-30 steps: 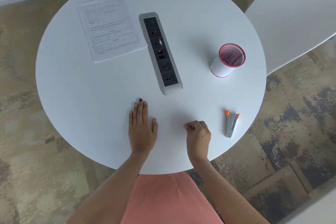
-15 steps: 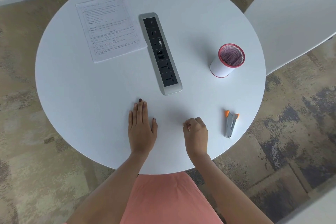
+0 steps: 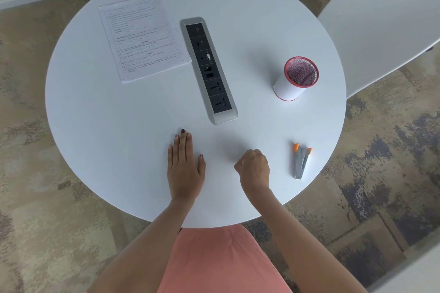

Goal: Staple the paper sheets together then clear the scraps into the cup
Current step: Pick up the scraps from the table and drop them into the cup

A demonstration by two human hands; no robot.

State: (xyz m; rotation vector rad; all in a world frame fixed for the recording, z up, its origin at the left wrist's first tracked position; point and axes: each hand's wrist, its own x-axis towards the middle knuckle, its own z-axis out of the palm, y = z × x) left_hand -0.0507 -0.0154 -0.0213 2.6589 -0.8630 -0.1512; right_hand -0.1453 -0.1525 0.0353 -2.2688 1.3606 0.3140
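The printed paper sheets [image 3: 142,35] lie flat at the far left of the round white table [image 3: 107,126]. A white cup with a red mesh rim [image 3: 296,78] stands upright on the right side. A grey stapler with orange tips [image 3: 301,162] lies near the right front edge. My left hand [image 3: 184,164] rests flat on the table, fingers straight and together. My right hand [image 3: 253,166] sits just left of the stapler with its fingers curled into a fist, knuckles up. Whether anything small is inside the fist is hidden. No scraps show on the table.
A long grey power strip with black sockets [image 3: 209,69] is set into the table's middle, between the sheets and the cup. White chairs [image 3: 381,19] stand at the back right and back. Patterned carpet surrounds the table.
My right hand has drawn a little back toward me and curled tighter into a fist. The left hand, sheets, cup and stapler have stayed in place.
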